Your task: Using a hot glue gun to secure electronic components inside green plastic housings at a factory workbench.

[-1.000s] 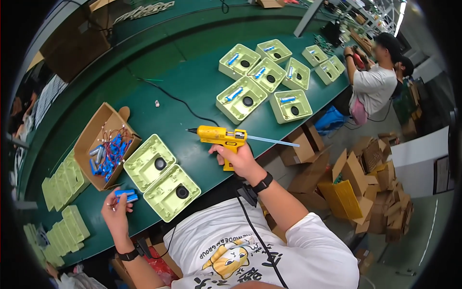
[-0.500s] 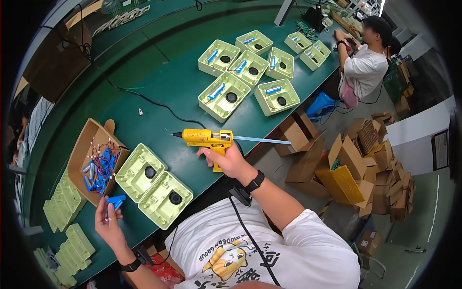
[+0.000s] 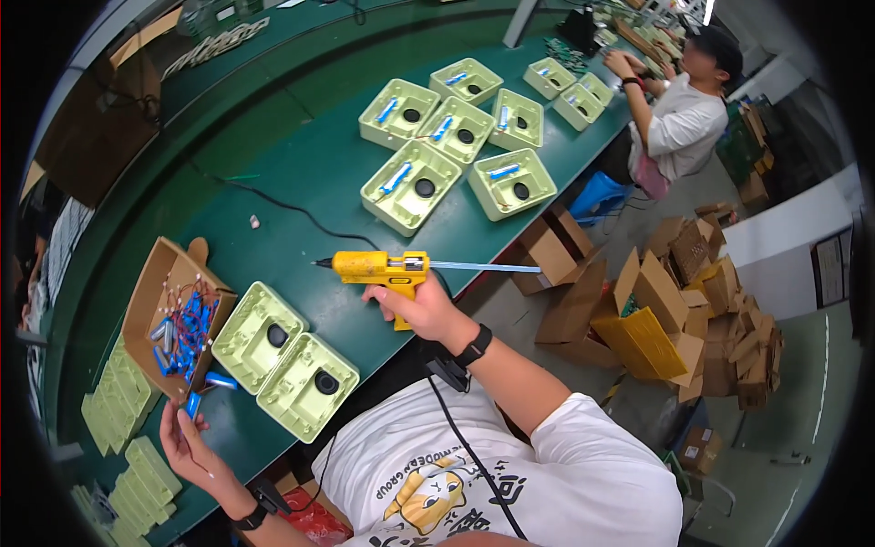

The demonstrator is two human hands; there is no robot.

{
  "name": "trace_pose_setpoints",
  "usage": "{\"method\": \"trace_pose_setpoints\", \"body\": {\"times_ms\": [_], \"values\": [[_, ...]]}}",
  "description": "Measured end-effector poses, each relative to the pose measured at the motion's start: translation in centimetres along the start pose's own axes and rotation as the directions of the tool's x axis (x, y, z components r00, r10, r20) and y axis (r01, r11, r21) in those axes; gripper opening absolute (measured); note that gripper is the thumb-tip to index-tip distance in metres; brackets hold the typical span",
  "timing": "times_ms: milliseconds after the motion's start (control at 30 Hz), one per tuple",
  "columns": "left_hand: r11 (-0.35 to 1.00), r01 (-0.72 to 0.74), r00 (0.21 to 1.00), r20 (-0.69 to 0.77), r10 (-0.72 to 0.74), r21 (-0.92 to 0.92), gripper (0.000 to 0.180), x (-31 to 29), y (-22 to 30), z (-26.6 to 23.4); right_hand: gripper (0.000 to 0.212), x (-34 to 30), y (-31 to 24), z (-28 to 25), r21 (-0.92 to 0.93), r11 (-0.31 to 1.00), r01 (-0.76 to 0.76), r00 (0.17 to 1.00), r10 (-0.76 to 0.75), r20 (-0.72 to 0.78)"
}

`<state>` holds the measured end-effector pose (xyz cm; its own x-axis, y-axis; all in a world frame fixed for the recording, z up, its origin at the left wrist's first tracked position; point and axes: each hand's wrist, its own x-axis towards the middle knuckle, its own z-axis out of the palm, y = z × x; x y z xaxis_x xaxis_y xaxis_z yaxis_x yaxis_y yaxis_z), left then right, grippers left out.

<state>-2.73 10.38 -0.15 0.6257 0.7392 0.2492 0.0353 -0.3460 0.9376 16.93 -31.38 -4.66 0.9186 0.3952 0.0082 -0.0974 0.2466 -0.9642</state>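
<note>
My right hand (image 3: 427,310) is wrapped round the handle of a yellow hot glue gun (image 3: 375,265), whose dark nozzle points left. A pale glue stick (image 3: 483,267) sticks out of its back. Between the fingertips of my left hand (image 3: 193,453) is a blue battery pack (image 3: 192,405); a thin lead with a small white end hangs by the palm. Another blue battery pack (image 3: 221,380) lies beside it, apart from the fingers. Just right of these stand two pale green plastic housings (image 3: 293,403), each with a round black part and no battery.
A cardboard box (image 3: 146,314) holds several wired blue batteries. Several green housings (image 3: 398,219) with batteries stand farther back on the green table (image 3: 273,251). Stacked green pieces (image 3: 146,474) lie at left. A black cable (image 3: 301,211) crosses the table. At far right a person (image 3: 679,118) works; cartons (image 3: 638,319) fill the floor.
Two blue batteries were together at my left fingertips; now one is held and the other lies apart. My left hand has shifted a little nearer and left. The glue gun stays in my right hand.
</note>
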Motion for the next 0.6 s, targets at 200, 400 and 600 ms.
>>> {"method": "trace_pose_setpoints", "body": {"times_ms": [200, 400, 600], "values": [[0.999, -0.023, 0.999, 0.043, 0.022, 0.023, 0.025, -3.6, -3.3, -0.2, 0.034, -0.1, 0.2, 0.2, 0.005, 1.000, -0.006, 1.000, 0.006, -0.013], [0.937, 0.242, 0.969, 0.111, -0.220, -0.252, 0.019, -5.8, -3.5, 2.5, 0.038, 0.1, 0.7, 0.2, 0.015, 0.999, -0.041, 0.999, 0.041, 0.013], [0.982, 0.190, 0.973, 0.134, -0.186, -0.018, 0.016, -5.9, -4.0, 1.9, 0.039, 0.0, 0.2, 0.1, -0.011, 0.999, -0.044, 0.999, 0.044, 0.028]]}}
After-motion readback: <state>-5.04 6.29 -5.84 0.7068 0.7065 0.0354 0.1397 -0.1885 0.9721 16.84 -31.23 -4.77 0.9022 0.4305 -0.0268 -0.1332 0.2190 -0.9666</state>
